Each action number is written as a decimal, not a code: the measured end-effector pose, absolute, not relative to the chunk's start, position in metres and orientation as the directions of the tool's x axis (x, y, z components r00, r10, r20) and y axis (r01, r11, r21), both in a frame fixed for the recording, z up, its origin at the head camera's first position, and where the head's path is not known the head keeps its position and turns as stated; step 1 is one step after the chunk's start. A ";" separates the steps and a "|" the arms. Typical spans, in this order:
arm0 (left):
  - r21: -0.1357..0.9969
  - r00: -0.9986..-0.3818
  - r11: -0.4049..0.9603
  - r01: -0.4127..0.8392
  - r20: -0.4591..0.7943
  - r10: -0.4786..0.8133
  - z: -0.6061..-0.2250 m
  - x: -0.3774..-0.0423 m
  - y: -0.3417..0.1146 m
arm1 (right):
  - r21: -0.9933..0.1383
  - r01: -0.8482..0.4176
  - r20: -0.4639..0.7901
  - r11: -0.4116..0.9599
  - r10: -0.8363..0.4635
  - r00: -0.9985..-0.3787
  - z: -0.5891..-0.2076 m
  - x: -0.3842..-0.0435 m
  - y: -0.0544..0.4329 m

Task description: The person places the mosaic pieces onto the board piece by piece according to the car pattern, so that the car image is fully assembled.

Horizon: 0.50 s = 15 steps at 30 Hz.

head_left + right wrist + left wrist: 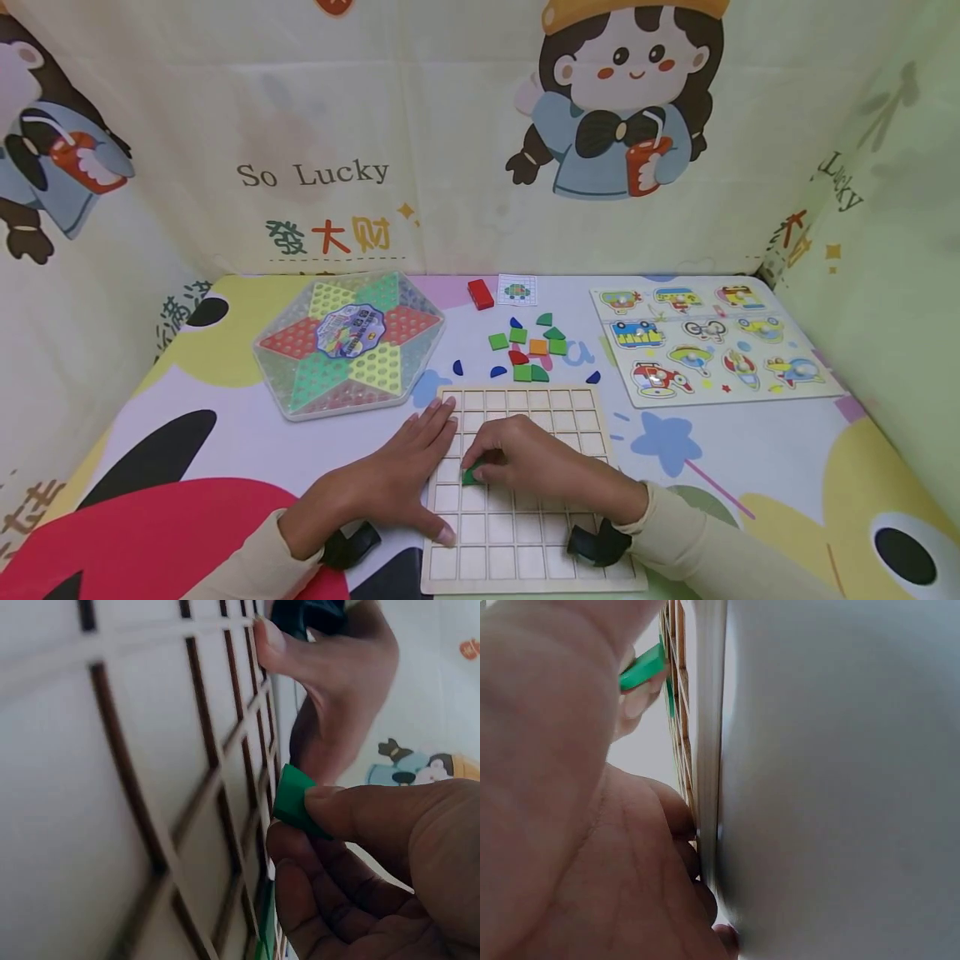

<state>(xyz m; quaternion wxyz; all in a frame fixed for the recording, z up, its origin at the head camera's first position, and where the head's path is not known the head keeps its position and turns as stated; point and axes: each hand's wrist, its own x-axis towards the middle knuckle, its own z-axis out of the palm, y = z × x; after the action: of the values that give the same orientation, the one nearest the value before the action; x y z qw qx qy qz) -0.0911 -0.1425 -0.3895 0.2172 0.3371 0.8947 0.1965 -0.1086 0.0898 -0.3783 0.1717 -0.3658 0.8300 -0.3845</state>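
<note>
My right hand (525, 458) pinches a small green piece (292, 796) between thumb and fingers, just over a pale wooden grid board (517, 567). In the head view that piece is mostly covered by the fingers, over the board's left part. A second green piece (265, 919) shows low at the grid in the right wrist view, beyond the pinching fingers. My left hand (397, 475) rests along the board's left edge, fingers stretched forward and thumb lying at the frame nearer me.
Loose green, blue, red and orange pieces (537, 347) lie beyond the board, near a red block (481, 294) and a small pattern card (517, 290). A hexagonal Chinese checkers box (300, 367) stands left, a vehicle puzzle board (720, 392) right.
</note>
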 end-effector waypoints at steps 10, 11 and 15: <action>0.510 -0.679 0.690 0.513 -0.250 0.690 -0.391 -0.091 -0.142 | -0.699 -0.539 0.024 0.471 -0.738 -0.675 -0.380 -0.105 0.086; 0.508 -0.680 0.691 0.514 -0.250 0.689 -0.391 -0.091 -0.142 | -0.695 -0.544 0.024 0.470 -0.741 -0.671 -0.380 -0.105 0.086; 0.498 -0.684 0.698 0.514 -0.253 0.684 -0.392 -0.091 -0.141 | -0.682 -0.557 0.017 0.474 -0.752 -0.659 -0.380 -0.106 0.085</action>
<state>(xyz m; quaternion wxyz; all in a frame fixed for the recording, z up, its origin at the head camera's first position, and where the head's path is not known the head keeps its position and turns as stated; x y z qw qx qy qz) -0.0914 -0.1415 -0.3919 0.2150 0.3344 0.8961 0.1974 -0.1065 0.0854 -0.3798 0.1442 -0.3867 0.8462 -0.3370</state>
